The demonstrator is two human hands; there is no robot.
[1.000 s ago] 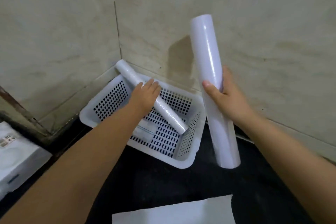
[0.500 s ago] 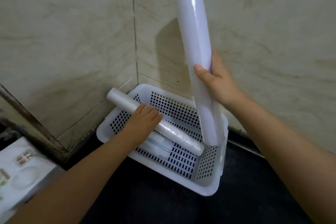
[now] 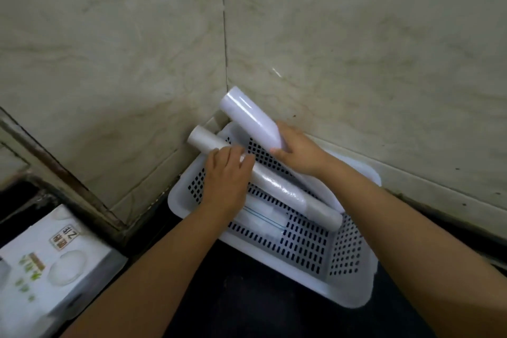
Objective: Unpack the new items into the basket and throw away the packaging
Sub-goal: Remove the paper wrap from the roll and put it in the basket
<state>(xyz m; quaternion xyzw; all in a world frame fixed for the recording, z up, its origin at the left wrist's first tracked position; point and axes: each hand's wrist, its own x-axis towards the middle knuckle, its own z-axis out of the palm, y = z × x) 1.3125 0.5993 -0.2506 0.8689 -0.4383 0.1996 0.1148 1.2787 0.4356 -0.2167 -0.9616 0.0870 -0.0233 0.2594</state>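
A white perforated basket (image 3: 354, 293) sits on the dark counter in the wall corner. A thin clear-film roll (image 3: 288, 191) lies slanted across it, its upper end poking over the rim. My left hand (image 3: 226, 181) grips that thin roll near its upper part. My right hand (image 3: 297, 152) holds a thicker white roll (image 3: 248, 115), now lowered into the basket beside the thin one, its top end leaning towards the corner. A flat clear packet (image 3: 263, 219) lies on the basket floor under the rolls.
Beige marble tiles (image 3: 356, 49) close the corner behind the basket. A white printed box (image 3: 46, 263) stands at the lower left on the counter. A dark window frame edge (image 3: 55, 173) runs along the left wall.
My right hand has brought the thick white roll down from upright in the air into the basket, tilted beside the thin roll. My left hand kept its hold on the thin roll.
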